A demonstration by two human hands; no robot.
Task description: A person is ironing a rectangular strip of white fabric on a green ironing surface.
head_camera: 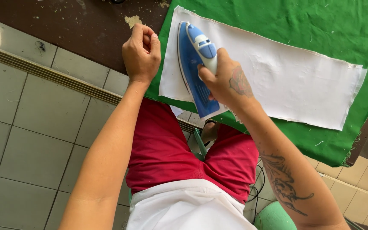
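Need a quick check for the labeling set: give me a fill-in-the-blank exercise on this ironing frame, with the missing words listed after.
1. The right hand grips the handle of a blue and white ____.
2. The iron rests on a ____ rectangle of cloth.
3. The white cloth lies on a larger ____ fabric.
4. The left hand is closed in a loose fist beside the cloth's ____ edge, holding nothing.

Missing words: iron; white; green; left

iron (194, 68) on cloth (277, 76), cloth on table cover (320, 25), left of centre
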